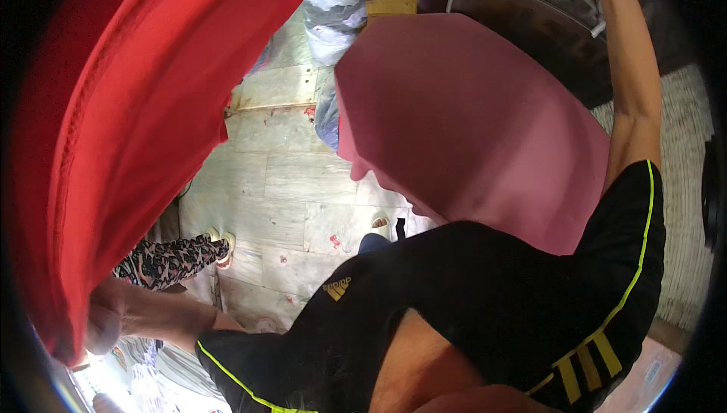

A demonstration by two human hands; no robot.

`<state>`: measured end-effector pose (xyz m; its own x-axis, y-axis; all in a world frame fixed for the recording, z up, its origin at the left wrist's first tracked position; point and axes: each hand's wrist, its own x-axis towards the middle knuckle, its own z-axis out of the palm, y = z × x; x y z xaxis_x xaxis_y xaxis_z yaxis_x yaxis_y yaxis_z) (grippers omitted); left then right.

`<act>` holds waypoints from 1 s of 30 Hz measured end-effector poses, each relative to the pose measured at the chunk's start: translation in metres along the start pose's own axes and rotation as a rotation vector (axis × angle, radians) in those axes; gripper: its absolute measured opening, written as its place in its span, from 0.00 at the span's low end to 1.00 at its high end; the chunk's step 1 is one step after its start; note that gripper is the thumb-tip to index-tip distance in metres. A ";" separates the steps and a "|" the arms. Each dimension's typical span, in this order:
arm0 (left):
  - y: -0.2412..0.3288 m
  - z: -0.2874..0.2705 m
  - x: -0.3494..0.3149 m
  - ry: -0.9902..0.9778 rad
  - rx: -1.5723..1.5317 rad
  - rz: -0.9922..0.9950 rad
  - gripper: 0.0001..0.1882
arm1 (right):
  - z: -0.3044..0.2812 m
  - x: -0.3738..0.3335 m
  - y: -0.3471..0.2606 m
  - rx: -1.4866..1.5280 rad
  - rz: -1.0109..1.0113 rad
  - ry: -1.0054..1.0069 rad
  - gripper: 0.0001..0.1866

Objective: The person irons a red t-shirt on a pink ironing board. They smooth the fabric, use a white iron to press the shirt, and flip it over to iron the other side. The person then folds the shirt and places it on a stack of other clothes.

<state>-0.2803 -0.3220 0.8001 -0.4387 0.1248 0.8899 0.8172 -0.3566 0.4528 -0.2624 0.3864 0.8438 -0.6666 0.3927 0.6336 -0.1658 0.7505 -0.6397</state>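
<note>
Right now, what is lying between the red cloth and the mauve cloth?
In the head view, a stretch of pale tiled floor shows between the red cloth and the mauve cloth, with plastic bags near the mauve cloth's edge.

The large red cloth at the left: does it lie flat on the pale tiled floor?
No, the red cloth hangs above the pale tiled floor, its lower end at the left hand.

And here's the floor [288, 174], pale veined tiles stretching left of the mauve cloth [462, 110]! Plastic bags [327, 118] crowd the cloth's left edge, small red scraps [335, 241] dot the tiles off its lower left, one sandalled foot [380, 227] plants just below, and another person's sandals [226, 249] stand well to its left.
</note>
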 end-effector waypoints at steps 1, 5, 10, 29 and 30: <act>0.004 0.037 -0.004 -0.144 -0.095 0.018 0.18 | -0.018 -0.021 0.012 0.013 0.054 0.047 0.19; -0.001 0.184 -0.025 -0.735 -0.398 0.009 0.11 | -0.080 -0.133 0.076 0.167 0.342 0.239 0.21; -0.025 0.331 -0.134 -0.894 -0.789 -0.165 0.07 | -0.165 -0.293 0.175 0.386 0.765 0.627 0.23; 0.029 0.499 -0.368 -1.540 -0.107 -0.024 0.44 | -0.299 -0.435 0.225 -0.403 0.556 0.394 0.28; 0.044 0.505 -0.375 -1.531 -0.138 -0.025 0.44 | -0.311 -0.437 0.217 -0.342 0.503 0.382 0.28</act>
<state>0.1092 0.0830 0.5145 0.4120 0.9028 0.1230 0.7379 -0.4098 0.5362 0.2189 0.5430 0.5640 -0.2913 0.8462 0.4461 0.3731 0.5299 -0.7616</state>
